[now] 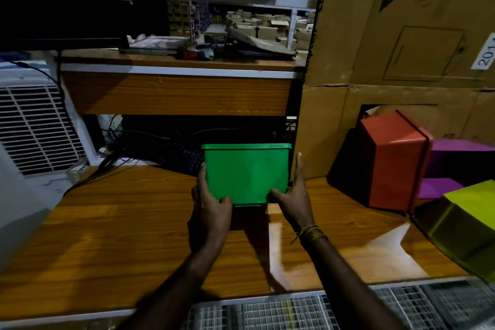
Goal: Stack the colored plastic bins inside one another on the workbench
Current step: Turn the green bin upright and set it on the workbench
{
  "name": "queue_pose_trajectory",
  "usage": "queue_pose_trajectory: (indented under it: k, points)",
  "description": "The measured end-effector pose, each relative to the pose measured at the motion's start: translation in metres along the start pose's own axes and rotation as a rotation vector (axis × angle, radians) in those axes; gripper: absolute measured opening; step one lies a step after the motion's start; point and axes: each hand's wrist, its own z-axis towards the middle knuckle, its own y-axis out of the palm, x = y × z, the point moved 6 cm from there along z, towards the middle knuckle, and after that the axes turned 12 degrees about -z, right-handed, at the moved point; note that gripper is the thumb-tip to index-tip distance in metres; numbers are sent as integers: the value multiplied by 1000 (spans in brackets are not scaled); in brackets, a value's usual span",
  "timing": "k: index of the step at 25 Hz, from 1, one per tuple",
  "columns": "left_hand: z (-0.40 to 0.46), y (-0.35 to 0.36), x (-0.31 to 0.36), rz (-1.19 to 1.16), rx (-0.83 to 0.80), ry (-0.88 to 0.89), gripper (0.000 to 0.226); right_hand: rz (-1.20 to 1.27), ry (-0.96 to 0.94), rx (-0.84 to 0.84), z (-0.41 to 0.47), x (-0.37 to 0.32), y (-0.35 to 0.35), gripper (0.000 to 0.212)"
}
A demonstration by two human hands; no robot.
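Both hands — left point(207, 202) & right point(293, 195) — grip green bin point(245, 171) sides.

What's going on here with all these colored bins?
A person is holding a green bin with both hands, the left hand and right hand gripping its two sides over a wooden workbench. To the right, a red bin sits tipped over, with a purple bin behind it and a yellow-green bin nearer the edge. None of the bins is nested inside another yet.
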Motion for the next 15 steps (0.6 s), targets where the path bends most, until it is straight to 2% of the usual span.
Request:
queue_pose_trajectory:
  k: [5,7,12,15]
  points:
    - [-10,-3,-11,116,0,10,94,-24,13,-29,-6,15,-1,113]
    - [-15,-5,-14,166,1,-1,90,-54,0,-27,-10,18,-3,99]
    - [-32,-16,-17,142,10,-46,88,-35,-37,-12,-22,34,1,45]
    - [-42,-19,-23,134,30,-61,83,-33,-54,10,-23,49,7,34]
